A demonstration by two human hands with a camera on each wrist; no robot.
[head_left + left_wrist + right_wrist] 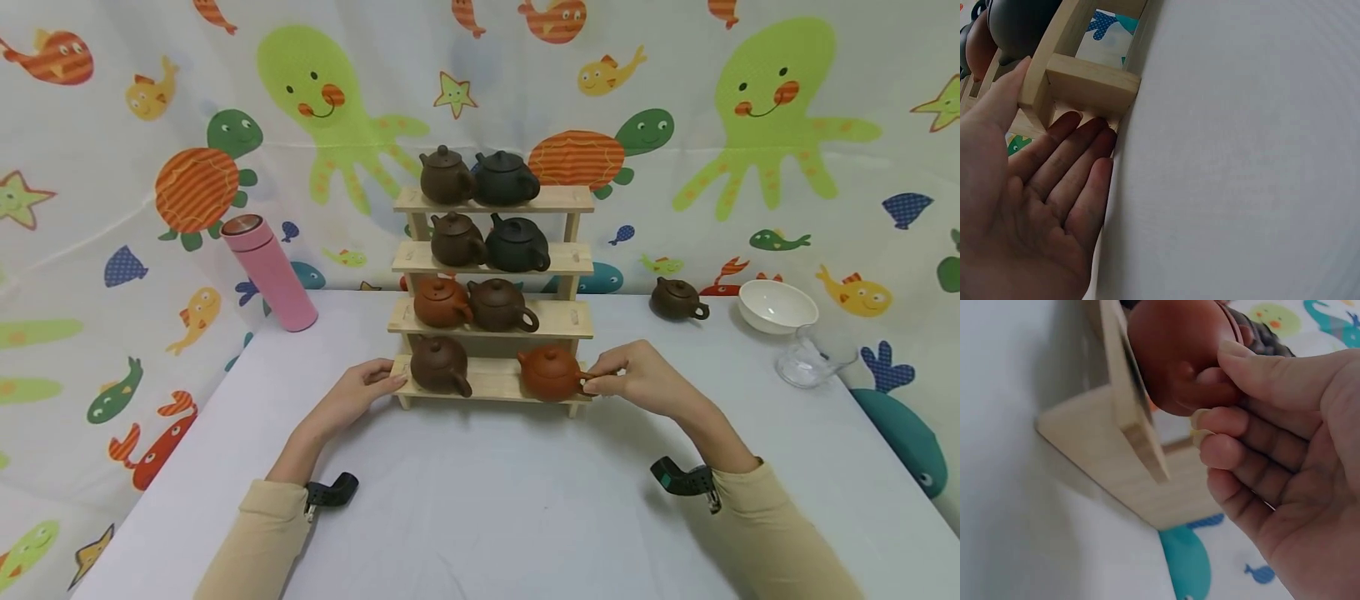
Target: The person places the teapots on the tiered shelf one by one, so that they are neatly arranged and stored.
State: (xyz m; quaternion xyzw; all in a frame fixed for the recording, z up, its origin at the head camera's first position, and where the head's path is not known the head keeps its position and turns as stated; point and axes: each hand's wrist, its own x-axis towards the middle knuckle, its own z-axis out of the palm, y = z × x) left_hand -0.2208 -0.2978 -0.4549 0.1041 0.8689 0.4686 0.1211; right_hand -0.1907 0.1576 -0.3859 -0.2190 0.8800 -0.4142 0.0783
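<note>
A reddish-orange teapot (pixel 551 372) sits at the right end of the bottom shelf of a wooden stepped rack (pixel 491 379). My right hand (pixel 637 379) pinches its handle between thumb and fingers; the right wrist view shows the teapot's body (pixel 1179 347) close over the shelf edge. At the rack's left end, my left hand (pixel 360 392) holds the bottom shelf, thumb on the board (pixel 1036 81) and fingers beneath it. A dark brown teapot (pixel 439 364) stands on that same shelf, near the left hand. Pairs of teapots, brown, black and orange-brown, fill the upper shelves.
On the right of the white table are a small brown teapot (pixel 677 299), a white bowl (pixel 777 307) and a clear glass pitcher (pixel 810 357). A pink thermos (pixel 272 273) stands at the back left. Behind everything hangs a sea-animal curtain (pixel 480 108).
</note>
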